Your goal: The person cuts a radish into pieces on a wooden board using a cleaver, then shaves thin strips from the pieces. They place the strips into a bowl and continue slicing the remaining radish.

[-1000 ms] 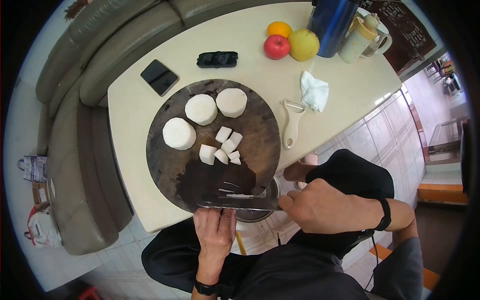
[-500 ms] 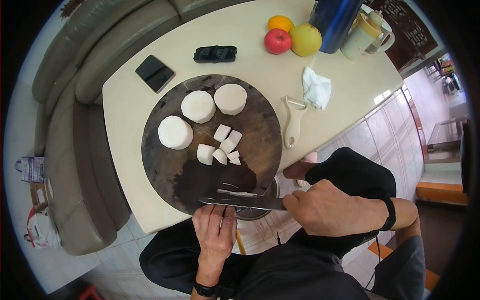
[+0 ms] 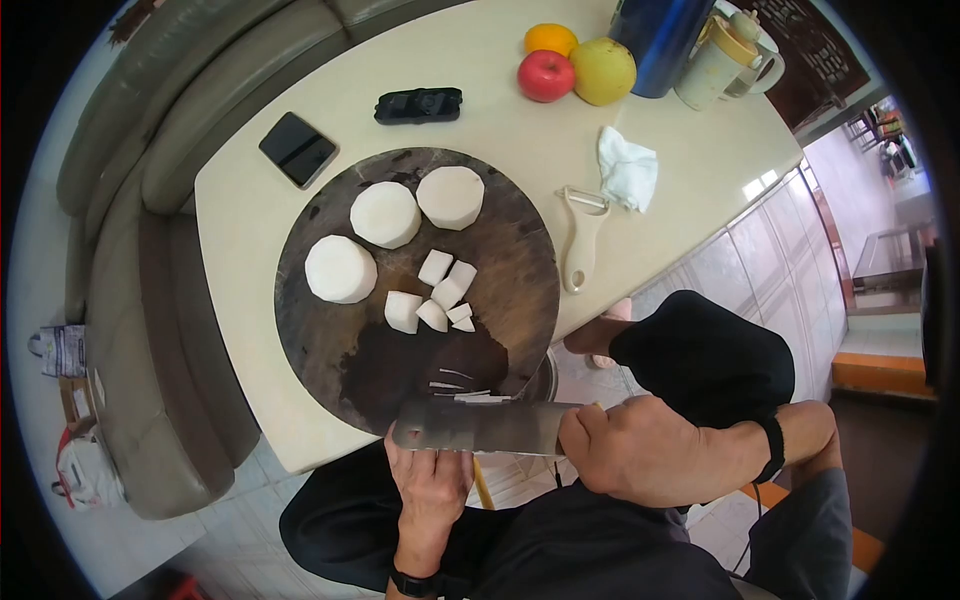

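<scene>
My right hand (image 3: 640,450) is closed round the handle of a cleaver (image 3: 485,426), its broad blade turned flat toward me at the board's near edge. Behind the blade my left hand (image 3: 432,490) has its fingers together and bent; the blade covers the fingertips and whatever they press on. Thin white strips (image 3: 482,398) lie just beyond the blade on the round, dark chopping board (image 3: 320,340). Farther up are several white chunks (image 3: 453,285) and three thick white rounds (image 3: 385,215), which look like peeled radish. A wet patch darkens the board's near part.
A white peeler (image 3: 581,245) and a crumpled tissue (image 3: 628,168) lie right of the board. Beyond are a phone (image 3: 297,150), a black case (image 3: 418,106), an apple (image 3: 546,76), an orange (image 3: 551,40), a yellow-green fruit (image 3: 604,72), a blue flask (image 3: 660,45) and a jug (image 3: 715,65).
The cleaver has moved slightly toward me and tilted, so more of its blade face shows and covers my left fingertips. More thin strips are visible beside the blade.
</scene>
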`<state>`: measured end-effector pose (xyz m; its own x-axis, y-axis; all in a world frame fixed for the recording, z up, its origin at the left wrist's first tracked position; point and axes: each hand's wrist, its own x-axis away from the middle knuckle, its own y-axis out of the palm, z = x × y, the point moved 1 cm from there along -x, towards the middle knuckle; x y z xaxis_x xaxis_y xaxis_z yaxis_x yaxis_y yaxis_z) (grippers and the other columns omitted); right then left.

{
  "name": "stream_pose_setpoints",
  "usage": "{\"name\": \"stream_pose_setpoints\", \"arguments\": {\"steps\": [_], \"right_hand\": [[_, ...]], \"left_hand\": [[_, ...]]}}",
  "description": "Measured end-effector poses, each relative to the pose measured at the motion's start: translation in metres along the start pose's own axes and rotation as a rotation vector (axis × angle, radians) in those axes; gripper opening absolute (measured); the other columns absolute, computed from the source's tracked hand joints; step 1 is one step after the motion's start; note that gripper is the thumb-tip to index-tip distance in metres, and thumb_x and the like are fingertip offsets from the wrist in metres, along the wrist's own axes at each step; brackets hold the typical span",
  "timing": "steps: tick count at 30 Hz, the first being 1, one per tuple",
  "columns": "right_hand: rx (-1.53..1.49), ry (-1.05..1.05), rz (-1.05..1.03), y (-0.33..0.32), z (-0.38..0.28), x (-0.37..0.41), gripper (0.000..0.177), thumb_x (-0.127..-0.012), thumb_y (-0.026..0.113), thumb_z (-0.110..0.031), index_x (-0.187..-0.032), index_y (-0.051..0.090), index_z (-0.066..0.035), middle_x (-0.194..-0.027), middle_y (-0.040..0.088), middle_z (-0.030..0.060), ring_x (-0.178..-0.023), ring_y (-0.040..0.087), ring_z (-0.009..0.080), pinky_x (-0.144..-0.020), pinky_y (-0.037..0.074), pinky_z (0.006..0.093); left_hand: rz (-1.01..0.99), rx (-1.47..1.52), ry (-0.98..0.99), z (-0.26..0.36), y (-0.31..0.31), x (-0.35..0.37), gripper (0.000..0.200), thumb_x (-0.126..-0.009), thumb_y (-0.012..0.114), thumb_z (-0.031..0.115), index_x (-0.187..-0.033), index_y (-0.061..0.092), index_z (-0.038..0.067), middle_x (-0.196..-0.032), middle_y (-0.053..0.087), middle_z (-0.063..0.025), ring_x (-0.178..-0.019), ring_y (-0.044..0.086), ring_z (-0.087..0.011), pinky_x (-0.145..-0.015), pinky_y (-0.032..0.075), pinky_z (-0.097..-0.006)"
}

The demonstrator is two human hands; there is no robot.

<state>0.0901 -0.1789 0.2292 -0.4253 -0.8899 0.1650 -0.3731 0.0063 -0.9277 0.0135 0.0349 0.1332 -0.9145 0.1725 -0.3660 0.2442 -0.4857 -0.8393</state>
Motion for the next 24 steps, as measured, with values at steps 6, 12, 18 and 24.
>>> {"name": "stream_pose_setpoints", "arguments": {"steps": [6,12,18,24], "right_hand": [[0.021,-0.015,0.015,0.003,0.002,-0.001,0.017,-0.065,0.061,-0.008,-0.069,0.050,0.004,-0.058,0.048,0.0094,-0.045,0.055,0.0175,-0.033,0.041,0.0306],[-0.012,-0.021,-0.026,-0.004,0.002,-0.006,0.017,-0.065,0.061,-0.008,-0.070,0.051,0.006,-0.057,0.049,0.0095,-0.045,0.056,0.0181,-0.034,0.042,0.0308],[-0.138,0.040,0.040,0.012,-0.005,-0.023,0.021,-0.067,0.061,-0.006,-0.078,0.050,0.007,-0.063,0.054,0.0150,-0.049,0.060,0.0263,-0.040,0.046,0.0355],[-0.135,0.050,0.077,0.005,-0.002,-0.018,0.016,-0.066,0.062,-0.004,-0.075,0.056,0.006,-0.064,0.060,0.0163,-0.054,0.065,0.0260,-0.043,0.049,0.0348]], "left_hand": [[-0.009,0.014,-0.003,0.000,-0.001,-0.001,0.029,-0.064,0.068,-0.004,-0.093,0.065,-0.005,-0.103,0.060,-0.0205,-0.099,0.057,-0.0416,-0.094,0.041,-0.0532],[-0.011,0.007,-0.001,0.000,-0.002,-0.002,0.029,-0.064,0.068,-0.004,-0.094,0.065,-0.005,-0.103,0.061,-0.0202,-0.099,0.058,-0.0419,-0.092,0.042,-0.0529],[0.013,0.019,-0.012,0.003,-0.003,-0.006,0.026,-0.064,0.069,-0.006,-0.090,0.066,-0.005,-0.099,0.061,-0.0201,-0.094,0.058,-0.0411,-0.086,0.046,-0.0512],[0.079,0.004,-0.005,0.003,0.002,-0.006,0.022,-0.065,0.071,-0.006,-0.086,0.066,-0.006,-0.097,0.061,-0.0188,-0.090,0.059,-0.0392,-0.082,0.048,-0.0458]]}}
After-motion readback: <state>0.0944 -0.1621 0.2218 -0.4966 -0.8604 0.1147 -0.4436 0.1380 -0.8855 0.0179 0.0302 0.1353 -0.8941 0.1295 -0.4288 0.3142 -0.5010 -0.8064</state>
